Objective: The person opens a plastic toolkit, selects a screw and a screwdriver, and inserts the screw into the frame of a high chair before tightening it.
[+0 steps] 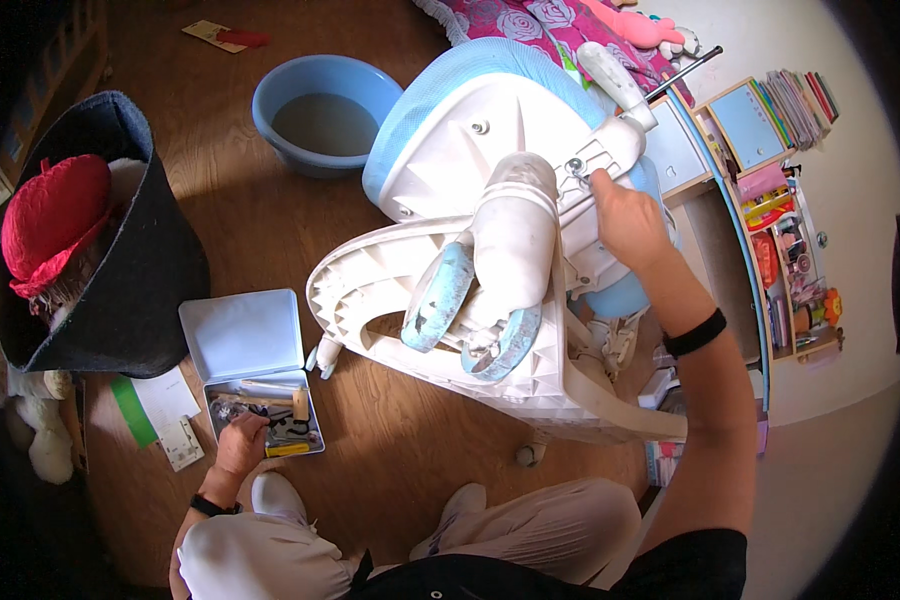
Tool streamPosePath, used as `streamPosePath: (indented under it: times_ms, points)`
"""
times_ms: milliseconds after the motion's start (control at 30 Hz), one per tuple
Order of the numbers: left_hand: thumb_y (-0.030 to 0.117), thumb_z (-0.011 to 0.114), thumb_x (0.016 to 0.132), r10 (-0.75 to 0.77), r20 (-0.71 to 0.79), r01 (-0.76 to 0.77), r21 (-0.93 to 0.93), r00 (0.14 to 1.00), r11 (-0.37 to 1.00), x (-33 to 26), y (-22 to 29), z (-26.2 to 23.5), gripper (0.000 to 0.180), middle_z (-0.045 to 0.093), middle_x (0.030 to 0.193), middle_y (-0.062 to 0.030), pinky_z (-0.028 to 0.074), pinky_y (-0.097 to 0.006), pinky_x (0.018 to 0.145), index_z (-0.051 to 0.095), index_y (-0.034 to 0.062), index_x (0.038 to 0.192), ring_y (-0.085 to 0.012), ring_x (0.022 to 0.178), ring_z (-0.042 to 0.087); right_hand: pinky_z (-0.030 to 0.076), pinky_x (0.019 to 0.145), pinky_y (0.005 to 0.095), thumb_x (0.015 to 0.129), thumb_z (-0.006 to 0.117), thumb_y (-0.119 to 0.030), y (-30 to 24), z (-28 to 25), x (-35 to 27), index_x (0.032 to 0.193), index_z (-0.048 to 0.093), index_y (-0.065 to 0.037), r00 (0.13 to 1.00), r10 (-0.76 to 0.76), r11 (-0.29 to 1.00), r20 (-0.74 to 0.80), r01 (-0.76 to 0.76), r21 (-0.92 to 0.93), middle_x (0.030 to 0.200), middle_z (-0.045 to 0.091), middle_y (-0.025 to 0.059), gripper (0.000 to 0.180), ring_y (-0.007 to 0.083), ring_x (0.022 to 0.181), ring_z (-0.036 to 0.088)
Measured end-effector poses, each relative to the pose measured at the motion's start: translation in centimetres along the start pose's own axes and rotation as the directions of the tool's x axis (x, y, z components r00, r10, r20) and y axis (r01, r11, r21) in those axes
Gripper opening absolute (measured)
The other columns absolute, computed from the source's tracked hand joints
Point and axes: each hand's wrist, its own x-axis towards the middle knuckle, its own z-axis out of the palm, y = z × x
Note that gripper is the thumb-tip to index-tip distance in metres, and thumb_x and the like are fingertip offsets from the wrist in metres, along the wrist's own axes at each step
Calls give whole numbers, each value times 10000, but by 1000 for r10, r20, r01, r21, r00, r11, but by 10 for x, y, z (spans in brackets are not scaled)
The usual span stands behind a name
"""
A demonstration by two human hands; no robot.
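A white chair (520, 240) with a light blue padded seat (382, 150) lies tipped over before me, its underside and blue-rimmed wheels (510, 340) showing. At the metal bracket under the seat, my right hand (630, 220) is closed, its fingertips pinched beside a bolt head (576, 166). What sits between those fingers is hidden. My left hand (240, 445) reaches down into an open white tool box (319, 425) on the floor. Its fingers are curled among small tools, and what they grip cannot be made out. A yellow-handled tool (287, 450) lies along the box's near edge.
A blue basin (280, 135) with water stands behind the tool box. At left is a dark felt basket (170, 260) holding a red cushion (55, 215). Papers (170, 400) lie left of the box. A shelf unit (750, 270) with books and small items lines the right wall.
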Motion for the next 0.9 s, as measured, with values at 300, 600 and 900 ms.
streamPosePath:
  times_ms: [300, 600, 900]
  points:
    - [17, 602, 752, -22, -6, 22, -22, 1000, 1000, -1, -3, 2, 101, 644, 818, -141, 522, -391, 686, 652, 22, 839, -334, 777, 627, 441, 619, 537, 933, 439, -141, -26, 40, -2, 910, 428, -4, 965, 261, 944, -2, -255, 211, 651, 579, 271, 140, 448, 668, 584]
    - [9, 600, 754, -14, -8, 13, -29, 1000, 1000, -2, -6, 3, 91, 645, 811, -141, 521, -389, 684, 650, 18, 829, -330, 774, 629, 472, 632, 501, 942, 410, -244, -50, 15, 8, 629, 584, 12, 944, 327, 942, -36, -323, 85, 631, 595, 251, 440, 411, 631, 599]
    - [13, 602, 754, -6, -16, 6, -20, 1000, 1000, -1, -4, 2, 93, 645, 822, -135, 521, -387, 679, 649, 24, 833, -328, 769, 628, 529, 647, 390, 936, 358, -230, -52, 21, 21, 696, 625, 42, 899, 437, 777, -34, -358, 518, 640, 638, 199, 450, 338, 587, 630]
